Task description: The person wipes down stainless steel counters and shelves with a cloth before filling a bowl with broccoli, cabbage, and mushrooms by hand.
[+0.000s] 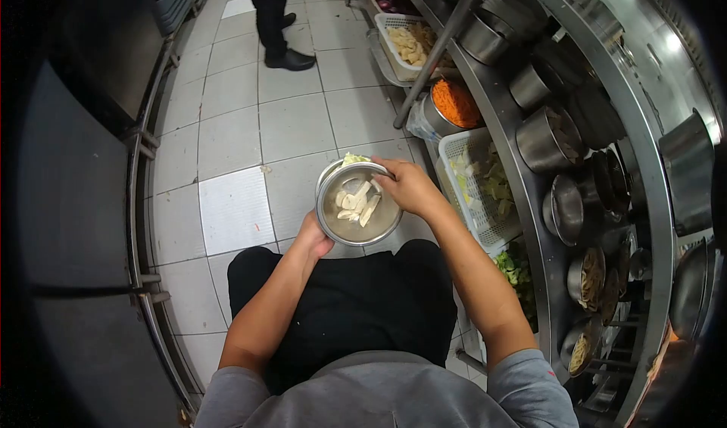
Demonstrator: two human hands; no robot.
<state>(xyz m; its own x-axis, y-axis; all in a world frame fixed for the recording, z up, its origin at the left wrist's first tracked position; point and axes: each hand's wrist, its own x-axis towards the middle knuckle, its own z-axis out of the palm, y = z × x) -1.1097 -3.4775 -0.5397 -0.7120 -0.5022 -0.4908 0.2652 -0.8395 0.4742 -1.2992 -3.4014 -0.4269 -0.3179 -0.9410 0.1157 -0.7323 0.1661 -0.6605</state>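
Note:
A round metal bowl [329, 217] is held over my lap, with several pale cut pieces [353, 204] lying in its bottom. Behind it shows the rim of a second bowl [324, 175], with a bit of light green cabbage [354, 158] at its top edge. My left hand [313, 236] is closed round the lower left side of the bowls, its fingers partly hidden beneath. At the upper right rim, my right hand [407, 186] grips the metal bowl, fingertips reaching just over the edge beside a pale piece.
To the right, a low shelf carries a white basket of cut leaves [448, 146], a pot of shredded carrot [454, 102] and a basket of pale pieces [384, 21]. Metal pots [549, 139] line the shelf above. Steel cabinets [83, 178] stand left; another person's shoe [291, 60] is ahead.

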